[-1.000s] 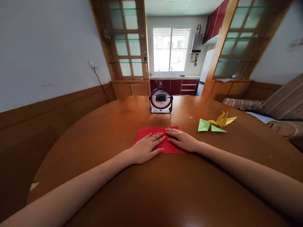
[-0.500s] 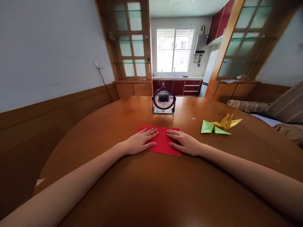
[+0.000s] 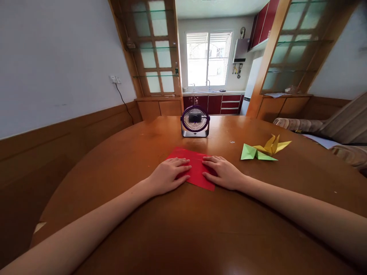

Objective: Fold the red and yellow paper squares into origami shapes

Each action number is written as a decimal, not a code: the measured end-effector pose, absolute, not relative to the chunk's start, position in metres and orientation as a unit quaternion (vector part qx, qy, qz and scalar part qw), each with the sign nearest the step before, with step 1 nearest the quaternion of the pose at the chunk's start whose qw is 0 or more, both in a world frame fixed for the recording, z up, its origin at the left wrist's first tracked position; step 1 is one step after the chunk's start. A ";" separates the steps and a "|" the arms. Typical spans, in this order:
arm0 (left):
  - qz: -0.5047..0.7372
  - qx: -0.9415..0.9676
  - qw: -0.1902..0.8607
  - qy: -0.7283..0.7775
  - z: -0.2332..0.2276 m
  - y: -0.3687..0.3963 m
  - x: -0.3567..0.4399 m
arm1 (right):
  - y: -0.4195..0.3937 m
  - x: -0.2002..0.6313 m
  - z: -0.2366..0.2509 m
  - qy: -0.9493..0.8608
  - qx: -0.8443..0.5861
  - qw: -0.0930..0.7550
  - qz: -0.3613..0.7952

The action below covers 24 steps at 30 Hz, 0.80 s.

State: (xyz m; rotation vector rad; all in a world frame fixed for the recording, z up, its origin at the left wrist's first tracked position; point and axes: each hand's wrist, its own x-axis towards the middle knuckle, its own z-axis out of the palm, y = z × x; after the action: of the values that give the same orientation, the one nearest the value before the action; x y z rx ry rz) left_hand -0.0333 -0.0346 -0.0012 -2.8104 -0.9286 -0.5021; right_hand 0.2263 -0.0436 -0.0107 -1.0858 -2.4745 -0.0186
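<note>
A folded red paper (image 3: 195, 168) lies flat on the round wooden table (image 3: 143, 152), turned a little so one corner points toward me. My left hand (image 3: 168, 175) rests palm down on its left part, fingers slightly bent. On the paper's right part sits my right hand (image 3: 223, 172), fingers curled at its edge. Both hands press on the sheet; neither lifts it.
A small dark desk fan (image 3: 195, 121) stands just beyond the paper. A green folded paper figure (image 3: 254, 152) and a yellow one (image 3: 272, 145) lie to the right. A striped sofa (image 3: 338, 130) borders the table's right side; a wall runs along the left.
The red paper has rotated counter-clockwise under my hands. My fingers have pulled back from flat and spread to slightly curled.
</note>
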 end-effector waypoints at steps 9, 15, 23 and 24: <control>-0.197 -0.964 0.046 -0.173 -0.004 -0.033 -0.034 | -0.039 0.232 -0.010 -0.903 -0.326 0.270 0.069; -0.207 -0.958 0.172 -0.096 -0.002 -0.036 -0.029 | -0.036 0.236 -0.012 -0.894 -0.304 0.306 0.124; -0.219 -0.945 0.210 -0.121 -0.003 -0.040 -0.031 | -0.043 0.241 -0.004 -0.888 -0.249 0.309 0.231; -0.222 -0.945 0.203 -0.128 -0.003 -0.040 -0.032 | -0.044 0.242 -0.002 -0.891 -0.244 0.301 0.236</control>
State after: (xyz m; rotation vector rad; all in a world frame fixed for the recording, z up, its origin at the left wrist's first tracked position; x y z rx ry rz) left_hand -0.0317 -0.0398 -0.0031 -2.6373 -0.3562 -0.6182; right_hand 0.2416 -0.0441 -0.0021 -0.6479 -2.3647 0.6265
